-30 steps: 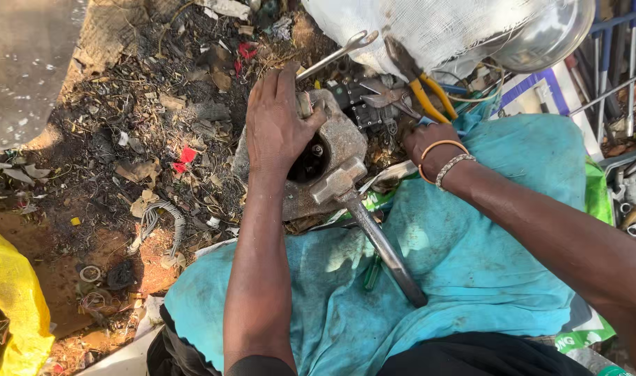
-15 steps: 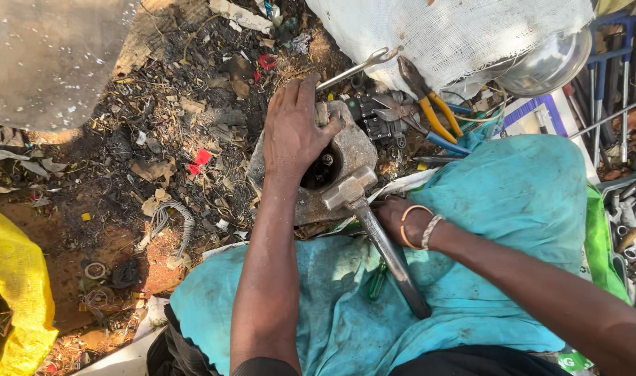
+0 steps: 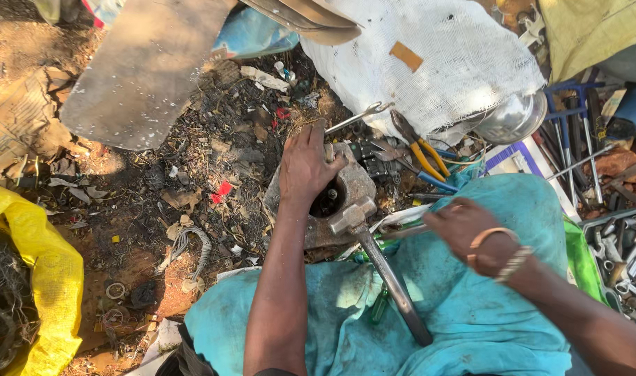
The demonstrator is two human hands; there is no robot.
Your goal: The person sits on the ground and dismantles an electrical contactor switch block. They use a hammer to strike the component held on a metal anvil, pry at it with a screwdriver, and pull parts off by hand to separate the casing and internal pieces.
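On the far left I see a yellow sack (image 3: 25, 278), then scrap-strewn dirt. My left hand (image 3: 305, 167) lies flat, fingers spread, over the top of the grey metal casting (image 3: 352, 188), pressing it down rather than gripping it. A hammer (image 3: 373, 257) rests with its head against the casting's dark opening, its handle running back over the teal cloth (image 3: 471, 313). I reckon the casting could rock, since only a palm steadies it. My right hand (image 3: 471, 233) is blurred; I cannot tell how closed it is. It hovers just right of the casting, near a thin rod (image 3: 408, 230). Pliers (image 3: 422, 153) lie beyond.
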